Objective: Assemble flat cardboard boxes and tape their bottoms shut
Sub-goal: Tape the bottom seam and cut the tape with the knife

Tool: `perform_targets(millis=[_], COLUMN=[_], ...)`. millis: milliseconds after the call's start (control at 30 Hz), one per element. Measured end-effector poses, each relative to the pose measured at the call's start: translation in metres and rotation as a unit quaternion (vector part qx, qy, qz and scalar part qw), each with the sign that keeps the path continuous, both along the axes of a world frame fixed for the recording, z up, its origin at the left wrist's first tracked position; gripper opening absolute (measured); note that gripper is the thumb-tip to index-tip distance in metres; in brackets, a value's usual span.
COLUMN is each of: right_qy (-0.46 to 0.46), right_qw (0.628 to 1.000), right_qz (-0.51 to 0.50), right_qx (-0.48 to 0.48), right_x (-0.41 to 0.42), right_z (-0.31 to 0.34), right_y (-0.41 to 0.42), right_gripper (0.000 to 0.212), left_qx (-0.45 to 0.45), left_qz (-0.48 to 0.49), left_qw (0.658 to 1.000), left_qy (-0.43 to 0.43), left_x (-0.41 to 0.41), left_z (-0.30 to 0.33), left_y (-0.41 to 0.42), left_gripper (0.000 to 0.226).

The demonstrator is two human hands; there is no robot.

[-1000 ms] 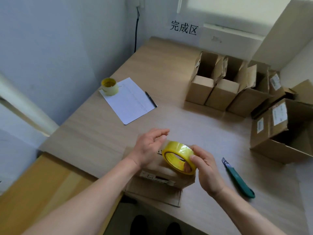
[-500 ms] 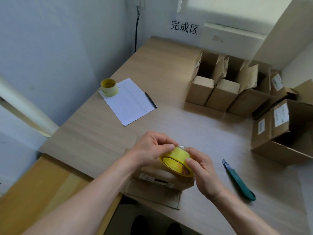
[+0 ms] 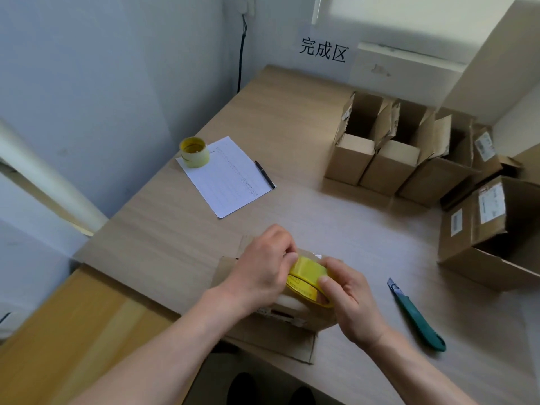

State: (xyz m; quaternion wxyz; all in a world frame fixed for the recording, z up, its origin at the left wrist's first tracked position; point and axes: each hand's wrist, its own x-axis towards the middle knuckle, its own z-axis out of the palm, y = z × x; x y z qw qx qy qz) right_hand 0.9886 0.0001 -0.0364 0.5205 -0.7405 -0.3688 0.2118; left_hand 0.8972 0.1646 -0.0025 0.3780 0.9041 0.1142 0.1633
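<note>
Pale wood surface (image 3: 292,135) fills a corner between grey walls. At its near edge sits one cardboard box (image 3: 280,323), one flap overhanging the edge. Above it, one yellow tape roll (image 3: 306,273) is held in both hands: the left hand (image 3: 263,273) curls its fingers over the roll's top, pinching there, while the right hand (image 3: 350,299) grips the roll's right side, thumb on the rim. One green utility knife (image 3: 416,315) lies just right of the right hand. Bare wood stretches beyond the hands. Far left lie one sheet of paper (image 3: 228,176), one pen (image 3: 265,174) and a second tape roll (image 3: 194,152). Three open boxes (image 3: 388,162) stand in a row at far right, with at least two larger labelled boxes (image 3: 491,229) toward the right edge.
</note>
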Motion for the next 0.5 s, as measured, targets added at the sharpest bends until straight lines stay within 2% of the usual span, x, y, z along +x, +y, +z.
perform_targets(millis=[167,267,400,500], right_qy=[-0.078,-0.097,-0.079,-0.077], right_qw=[0.995,0.993,0.995,0.995], right_qz=[0.036,0.038,0.044,0.051], right_qx=[-0.044,-0.046,-0.030,-0.033], right_x=[-0.001,-0.003,-0.004,-0.005], right_z=[0.008,0.013,0.014,0.014], right_y=[0.005,0.012,0.015,0.012], right_gripper=[0.032,0.035,0.031,0.030], left_qx=[-0.009,-0.046,-0.179,-0.228], left_qz=[-0.014,0.018,0.045,0.046], left_qw=[0.994,0.994,0.978,0.968], left_qy=[0.105,0.100,0.097,0.092], left_x=[-0.011,-0.018,-0.023,-0.024], left_z=[0.011,0.011,0.005,0.002], left_y=[0.021,0.025,0.028,0.030], left_gripper=[0.016,0.014,0.008,0.014])
